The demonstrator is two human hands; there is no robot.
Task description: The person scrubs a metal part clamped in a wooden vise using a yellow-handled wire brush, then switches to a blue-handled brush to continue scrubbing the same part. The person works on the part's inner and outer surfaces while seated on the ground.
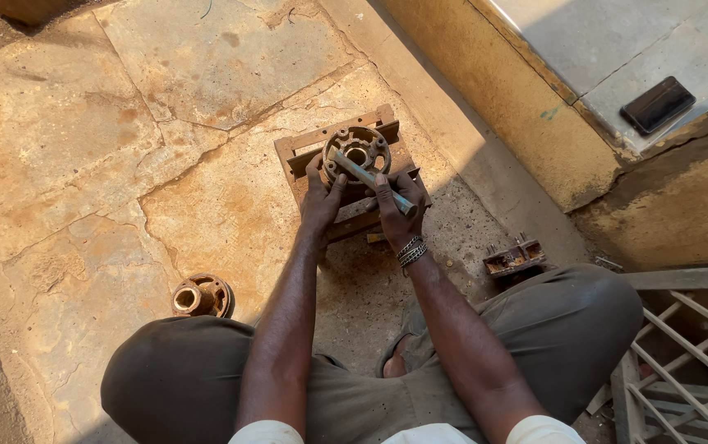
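Near the centre of the frame, slightly above the middle, a rusty round metal hub [357,150] with a ring of holes sits on a low wooden block frame [303,144] that lies on the cracked stone floor [83,140]. A grey metal rod [370,177] lies across the hub, slanting from the hub's left side down toward the lower right.

The left hand [321,197] rests against the hub's lower left edge, its fingers curled onto the rim and the thumb raised beside the rod — it steadies the hub rather than enclosing it. The right hand [395,210] is closed around the lower part of the rod, fingers wrapped over it so that the rod's end sticks out past the knuckles. A band of beaded bracelets [410,251] circles the right wrist.

The person squats, both knees in dark trousers filling the bottom of the frame. Just beside the left knee, at lower left, a second rusty hub [201,296] stands on the floor, well apart from the hands. To the right of the right forearm lies a small rusty bracket [515,257]. At upper right a dark flat phone-like slab [657,104] rests on a raised ledge [584,49], and a metal grille [682,353] occupies the lower right corner.
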